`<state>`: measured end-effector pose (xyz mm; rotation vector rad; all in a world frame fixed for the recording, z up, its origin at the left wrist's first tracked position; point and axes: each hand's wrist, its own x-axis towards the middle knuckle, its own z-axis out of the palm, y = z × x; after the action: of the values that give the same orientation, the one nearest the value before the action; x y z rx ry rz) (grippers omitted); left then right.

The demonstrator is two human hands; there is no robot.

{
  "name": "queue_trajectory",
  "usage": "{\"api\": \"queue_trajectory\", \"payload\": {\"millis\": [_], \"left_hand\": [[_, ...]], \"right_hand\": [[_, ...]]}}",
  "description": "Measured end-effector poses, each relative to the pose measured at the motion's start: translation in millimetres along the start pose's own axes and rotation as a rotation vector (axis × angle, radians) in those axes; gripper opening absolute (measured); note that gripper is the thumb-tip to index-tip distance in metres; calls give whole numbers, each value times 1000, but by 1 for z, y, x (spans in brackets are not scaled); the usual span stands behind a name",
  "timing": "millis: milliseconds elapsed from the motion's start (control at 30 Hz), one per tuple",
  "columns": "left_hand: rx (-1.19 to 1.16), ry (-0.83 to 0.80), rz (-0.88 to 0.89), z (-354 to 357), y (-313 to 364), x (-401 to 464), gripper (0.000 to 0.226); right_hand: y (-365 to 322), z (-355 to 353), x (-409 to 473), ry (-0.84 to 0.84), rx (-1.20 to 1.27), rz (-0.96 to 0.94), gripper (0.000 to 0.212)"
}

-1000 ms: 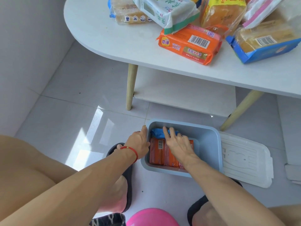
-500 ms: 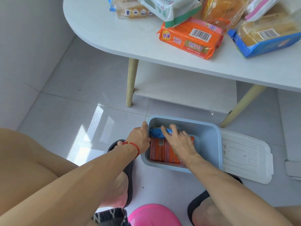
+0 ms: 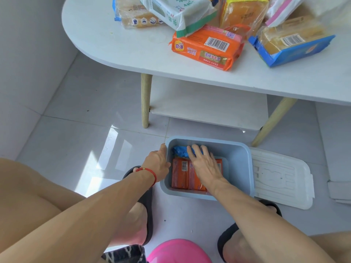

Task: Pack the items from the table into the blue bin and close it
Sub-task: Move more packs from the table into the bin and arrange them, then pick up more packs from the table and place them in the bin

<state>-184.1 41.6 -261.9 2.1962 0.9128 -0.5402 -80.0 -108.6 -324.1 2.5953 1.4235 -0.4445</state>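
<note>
- We are sitting low over a grey tiled floor [image 3: 79, 103], with a pink rounded object [image 3: 179, 251] at 6 o'clock and a black slipper [image 3: 146, 204] on each foot either side of it.
- We are bracing our left hand [image 3: 156, 164], a red string bracelet [image 3: 150, 172] at the wrist, against the outside of the blue bin [image 3: 239, 164] at its 9 o'clock wall, thumb lying along the rim and fingers curled loosely against the wall.
- We are reaching our right hand [image 3: 206, 165] into the bin with fingers spread flat, pressing down on the orange soap packs [image 3: 182, 175] and touching a blue packet [image 3: 180, 151] at the bin's 12 o'clock end; it is gripping nothing.
- The bin is sitting open on the floor, and its white lid [image 3: 281, 177] is lying flat just beside it at 3 o'clock.
- Farther out at 12 o'clock, the white table [image 3: 117, 44] is standing on wooden legs.
- On it, an orange soap pack [image 3: 205, 47] is lying nearest us, a blue-edged bread bag [image 3: 290, 44] at 2 o'clock, and a white-and-green pack [image 3: 178, 14], a yellow bread bag [image 3: 241, 12] and another bread bag [image 3: 134, 16] are piled behind.
</note>
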Motion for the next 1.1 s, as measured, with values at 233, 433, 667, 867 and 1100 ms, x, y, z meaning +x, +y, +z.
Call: {"api": "queue_trajectory", "payload": {"millis": [233, 433, 667, 867, 1100], "left_hand": [[12, 8, -15, -1, 2, 0, 48], [-25, -12, -35, -5, 4, -2, 49], [-50, -28, -29, -7, 2, -1, 46], [-87, -30, -27, -4, 1, 1, 45], [-93, -35, -46, -4, 5, 0, 44]], "right_hand": [[-1, 9, -2, 133, -28, 12, 82], [12, -5, -4, 251, 6, -101, 67], [5, 3, -17, -303, 1268, 457, 19], [-11, 26, -3, -496, 1310, 595, 29], [-14, 10, 8, -492, 565, 248, 48]]}}
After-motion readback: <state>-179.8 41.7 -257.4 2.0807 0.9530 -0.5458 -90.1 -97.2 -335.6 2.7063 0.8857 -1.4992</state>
